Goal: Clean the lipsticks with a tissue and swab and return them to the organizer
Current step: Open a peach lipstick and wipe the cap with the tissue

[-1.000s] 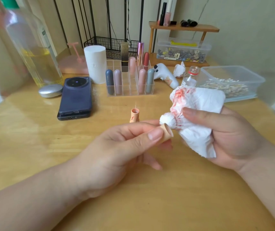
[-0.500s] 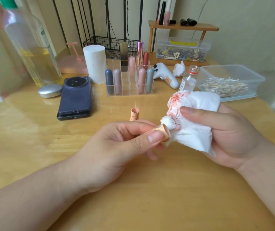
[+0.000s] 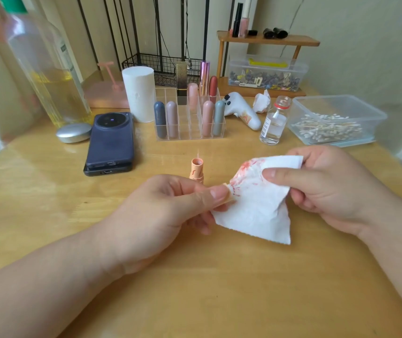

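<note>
- The left hand has its fingers curled, with the thumb and fingertips pinching a small peach part. Only its end shows, and I cannot tell whether it is a cap or a tube.
- The right hand pinches a white tissue between the thumb and the curled fingers. The tissue has red smears near its top.
- The smeared edge of the tissue touches the peach part, so the two hands meet there, raised above the worktop.
- An open peach lipstick stands upright on the worktop, just beyond the left hand.
- Further out, ahead of the left hand, is the clear organizer. Several capped lipsticks stand upright in its compartments.
- A small clear bottle stands beyond the right hand. Outward of that is a clear box of swabs.
- A dark phone lies flat beyond the left hand and to its outer side. A silver disc lies further out, with a big bottle of yellowish liquid behind it.
- A white paper roll stands just beside the organizer on the phone's side.
- A white gadget and a crumpled wad lie between the organizer and the small bottle.
- By the far wall are a wire basket and a wooden shelf with small cosmetics on top.
</note>
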{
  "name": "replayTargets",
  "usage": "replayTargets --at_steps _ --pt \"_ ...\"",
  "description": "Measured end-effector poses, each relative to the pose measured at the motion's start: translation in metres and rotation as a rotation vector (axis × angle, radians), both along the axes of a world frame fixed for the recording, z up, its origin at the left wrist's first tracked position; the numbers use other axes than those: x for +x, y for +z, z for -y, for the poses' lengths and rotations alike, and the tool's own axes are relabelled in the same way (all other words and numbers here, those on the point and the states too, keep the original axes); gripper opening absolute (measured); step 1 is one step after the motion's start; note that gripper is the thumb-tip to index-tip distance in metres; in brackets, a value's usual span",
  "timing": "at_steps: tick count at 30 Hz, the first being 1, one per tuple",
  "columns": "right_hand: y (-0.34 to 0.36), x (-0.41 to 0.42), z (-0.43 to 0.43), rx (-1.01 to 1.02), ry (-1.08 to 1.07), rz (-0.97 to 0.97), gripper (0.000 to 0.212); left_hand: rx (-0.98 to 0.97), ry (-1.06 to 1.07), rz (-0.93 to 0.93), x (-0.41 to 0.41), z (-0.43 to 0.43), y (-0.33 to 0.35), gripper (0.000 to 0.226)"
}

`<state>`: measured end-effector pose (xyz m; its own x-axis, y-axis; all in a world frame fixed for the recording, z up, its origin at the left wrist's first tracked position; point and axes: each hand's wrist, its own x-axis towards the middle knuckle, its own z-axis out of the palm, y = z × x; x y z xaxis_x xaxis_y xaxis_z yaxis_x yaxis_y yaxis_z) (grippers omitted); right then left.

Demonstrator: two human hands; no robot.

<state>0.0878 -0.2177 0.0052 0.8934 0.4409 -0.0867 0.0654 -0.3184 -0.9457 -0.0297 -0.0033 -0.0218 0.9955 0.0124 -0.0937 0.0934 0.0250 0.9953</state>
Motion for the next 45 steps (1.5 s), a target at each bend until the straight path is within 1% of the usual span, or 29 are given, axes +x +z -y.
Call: replayTargets --at_steps 2,4,5,7,9,10,12,14,17,19,21,23,26,29,34,36,40,45 --pt "0.0 0.003 0.002 -0.206 0.04 0.074 0.025 0.229 0.032 -0.026 -0.002 0.0 0.004 0.049" --pt "0.0 0.001 0.002 -0.356 0.091 0.098 0.028 0.484 0.111 -0.014 -0.004 0.003 0.006 0.044" --pt "0.0 -0.001 0.001 -0.414 0.106 0.102 0.029 0.566 0.173 0.024 -0.006 0.005 0.008 0.038" --pt "0.0 -0.005 -0.002 -0.521 0.133 0.104 0.029 0.628 0.267 0.129 -0.01 0.007 0.011 0.028" --pt "0.0 -0.008 -0.004 -0.639 0.153 0.102 0.032 0.586 0.281 0.225 -0.012 0.008 0.013 0.028" --pt "0.0 -0.009 -0.005 -0.698 0.159 0.104 0.035 0.501 0.232 0.236 -0.013 0.008 0.012 0.031" --pt "0.002 -0.012 -0.006 -0.818 0.169 0.127 0.04 0.285 0.055 0.187 -0.013 0.009 0.007 0.034" --pt "0.003 -0.012 -0.006 -0.903 0.161 0.164 0.046 0.128 -0.115 0.125 -0.011 0.012 -0.001 0.032" --pt "0.004 -0.011 -0.005 -0.919 0.11 0.213 0.053 -0.112 -0.27 0.105 -0.008 0.018 -0.009 0.029" --pt "0.006 -0.01 -0.004 -0.905 0.072 0.235 0.056 -0.175 -0.337 0.141 -0.007 0.018 -0.009 0.025" --pt "0.007 -0.01 -0.003 -0.901 0.049 0.247 0.056 -0.191 -0.364 0.192 -0.007 0.017 -0.009 0.02" --pt "0.01 -0.01 -0.001 -0.898 0.028 0.254 0.057 -0.198 -0.357 0.22 -0.006 0.016 -0.009 0.021" --pt "0.014 -0.01 0.001 -0.856 -0.022 0.287 0.05 -0.186 -0.349 0.247 -0.007 0.016 -0.009 0.02" --pt "0.017 -0.005 0.005 -0.787 -0.053 0.314 0.044 -0.178 -0.338 0.25 -0.008 0.016 -0.008 0.025" --pt "0.027 0.015 0.025 -0.703 -0.154 0.37 0.032 -0.091 -0.263 0.213 -0.008 0.016 -0.008 0.023" --pt "0.029 0.023 0.034 -0.757 -0.156 0.351 0.031 -0.064 -0.232 0.197 -0.008 0.016 -0.01 0.023" --pt "0.019 0.03 0.037 -0.963 -0.044 0.206 0.033 -0.034 -0.229 0.181 -0.008 0.019 -0.012 0.021" --pt "0.01 0.036 0.034 -0.929 -0.047 0.225 0.022 0.002 -0.228 0.137 -0.007 0.021 -0.013 0.02"
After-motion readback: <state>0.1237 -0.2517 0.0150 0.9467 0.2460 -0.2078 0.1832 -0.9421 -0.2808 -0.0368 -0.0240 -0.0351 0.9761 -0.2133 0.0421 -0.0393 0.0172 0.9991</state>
